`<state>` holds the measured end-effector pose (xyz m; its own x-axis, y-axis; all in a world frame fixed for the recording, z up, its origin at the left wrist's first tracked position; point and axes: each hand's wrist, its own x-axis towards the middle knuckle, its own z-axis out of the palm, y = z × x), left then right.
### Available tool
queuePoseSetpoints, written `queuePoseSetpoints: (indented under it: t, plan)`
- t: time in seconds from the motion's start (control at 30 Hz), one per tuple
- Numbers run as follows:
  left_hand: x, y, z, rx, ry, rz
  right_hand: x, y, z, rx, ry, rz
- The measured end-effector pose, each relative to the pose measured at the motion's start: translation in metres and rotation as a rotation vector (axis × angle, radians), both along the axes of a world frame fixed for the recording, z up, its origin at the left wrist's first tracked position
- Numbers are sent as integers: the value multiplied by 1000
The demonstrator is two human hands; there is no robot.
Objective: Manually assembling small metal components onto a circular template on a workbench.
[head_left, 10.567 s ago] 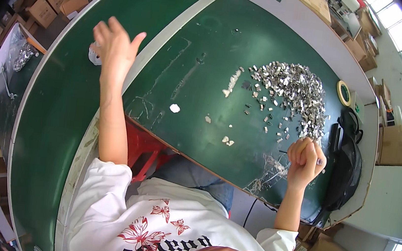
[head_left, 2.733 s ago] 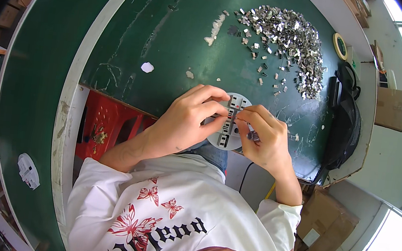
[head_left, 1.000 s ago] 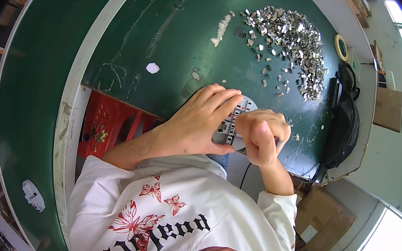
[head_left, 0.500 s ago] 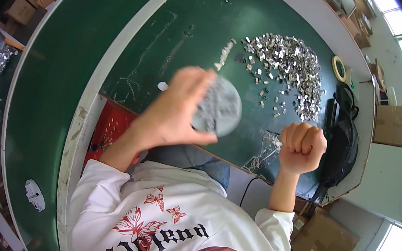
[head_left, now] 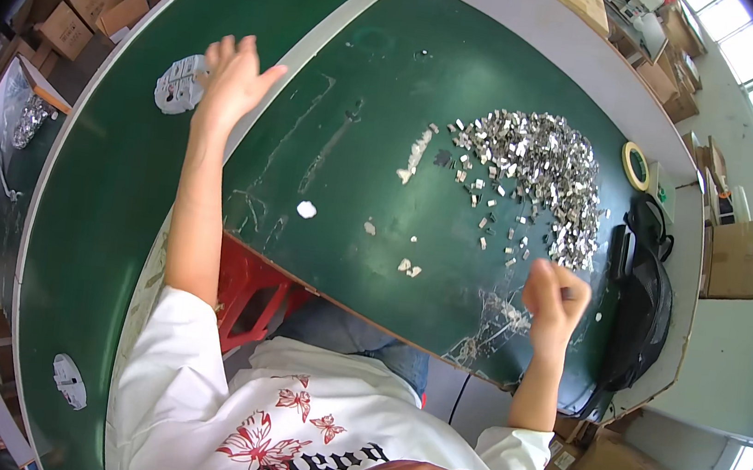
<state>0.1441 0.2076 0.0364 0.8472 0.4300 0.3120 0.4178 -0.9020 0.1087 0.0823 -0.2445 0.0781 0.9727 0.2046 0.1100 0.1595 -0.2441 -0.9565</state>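
Pale disc [head_left: 177, 87], upper left of the frame, looks like light, stiff plastic, so prob best pinched by the rim. Left hand's [head_left: 231, 81] grip is spread loose right by it; right hand [head_left: 557, 297], right of center, is clenched, can't tell on what.

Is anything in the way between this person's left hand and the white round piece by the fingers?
Nothing visible. The left hand is right beside the white round piece; whether they touch, I can't tell. The pale strip runs right of the piece, not between them.
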Motion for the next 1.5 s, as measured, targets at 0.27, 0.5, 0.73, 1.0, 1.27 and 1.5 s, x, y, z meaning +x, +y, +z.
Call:
queuePoseSetpoints:
  t: [0.27,0.5,0.73,1.0,1.27,1.5]
  plan:
    - [188,47,-57,-270,-241,-236,3,16,-19,-666,-434,30]
    - [285,67,-73,-84,-416,-246,-9,12,-9,-846,-309,209]
    - [330,112,-76,128,-406,-150,2,10,2,-832,-219,270]
    - [317,114,-82,-76,-590,-406,17,1,2,-683,-137,246]
    - [195,-17,11,-359,-887,-743,34,2,-15,-464,-78,-61]
    - [60,-105,73,-360,-837,-1071,39,6,-56,-616,-415,51]
